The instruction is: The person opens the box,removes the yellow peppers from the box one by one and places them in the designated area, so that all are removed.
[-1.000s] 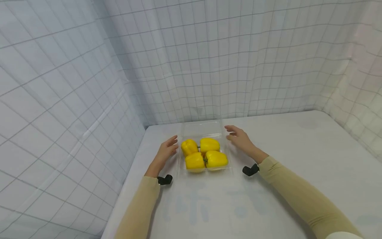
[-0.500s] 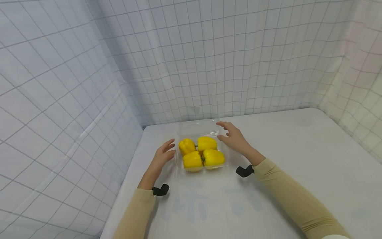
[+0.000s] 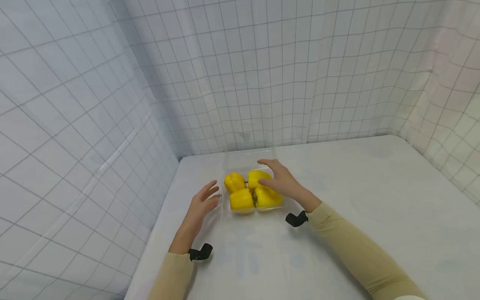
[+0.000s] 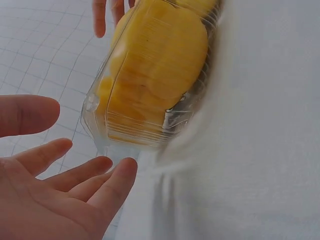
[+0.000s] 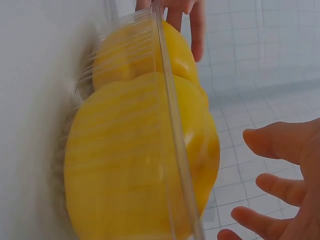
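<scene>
The person's right hand has swung inward from the container's right side to above the right-hand peppers, while the left hand has dropped back slightly toward the body. From here, the right hand's fingers are spread wide, thumb apart, holding nothing. The left is loosely open too, just beside the container's left wall, and has hold of nothing. Four glossy yellow bell peppers sit two by two inside the clear, ribbed plastic rectangular container, its transparent lid folded back behind them. The container stands on the white cloth-covered table.
</scene>
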A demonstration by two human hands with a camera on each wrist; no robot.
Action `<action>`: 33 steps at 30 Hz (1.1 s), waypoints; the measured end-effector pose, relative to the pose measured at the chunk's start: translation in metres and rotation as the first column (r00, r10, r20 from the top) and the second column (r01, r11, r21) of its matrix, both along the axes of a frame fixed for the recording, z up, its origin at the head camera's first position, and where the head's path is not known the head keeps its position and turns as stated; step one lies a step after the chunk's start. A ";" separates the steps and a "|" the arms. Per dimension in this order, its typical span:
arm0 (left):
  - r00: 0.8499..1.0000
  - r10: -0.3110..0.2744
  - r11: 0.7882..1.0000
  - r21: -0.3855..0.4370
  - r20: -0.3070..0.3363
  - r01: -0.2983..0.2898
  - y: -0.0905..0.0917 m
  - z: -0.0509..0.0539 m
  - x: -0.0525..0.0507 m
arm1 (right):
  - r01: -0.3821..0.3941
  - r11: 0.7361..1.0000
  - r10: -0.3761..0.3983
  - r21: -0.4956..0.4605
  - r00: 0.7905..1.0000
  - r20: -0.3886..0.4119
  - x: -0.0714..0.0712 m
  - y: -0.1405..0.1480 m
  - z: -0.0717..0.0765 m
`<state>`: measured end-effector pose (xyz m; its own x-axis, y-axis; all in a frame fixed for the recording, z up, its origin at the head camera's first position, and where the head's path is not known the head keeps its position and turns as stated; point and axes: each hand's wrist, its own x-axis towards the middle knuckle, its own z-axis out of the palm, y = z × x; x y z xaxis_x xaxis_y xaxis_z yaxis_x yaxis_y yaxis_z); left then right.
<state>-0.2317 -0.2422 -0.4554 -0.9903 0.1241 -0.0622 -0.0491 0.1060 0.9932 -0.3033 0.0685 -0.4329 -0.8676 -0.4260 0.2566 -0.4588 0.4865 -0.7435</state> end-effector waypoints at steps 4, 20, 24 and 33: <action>1.000 -0.027 0.999 0.028 -0.007 0.028 0.001 -0.006 0.005 | 0.005 0.999 -0.006 0.039 1.000 0.022 -0.002 -0.009 -0.004; 0.992 -0.122 0.992 0.035 0.008 0.122 0.001 -0.025 0.005 | 0.098 0.987 -0.107 0.125 0.992 0.070 -0.002 -0.033 -0.009; 0.992 -0.129 0.991 0.024 0.005 0.129 0.001 -0.025 0.005 | 0.139 0.977 -0.152 0.163 0.986 0.072 -0.004 -0.037 -0.009; 0.992 -0.126 0.992 0.021 0.004 0.126 0.000 -0.026 0.007 | 0.195 0.956 -0.215 0.220 0.974 0.073 -0.006 -0.047 -0.009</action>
<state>-0.2246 -0.2418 -0.4814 -0.9665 0.2488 -0.0635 -0.0419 0.0912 0.9950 -0.3090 0.0219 -0.4424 -0.9579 -0.2718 0.0925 -0.2648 0.7122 -0.6501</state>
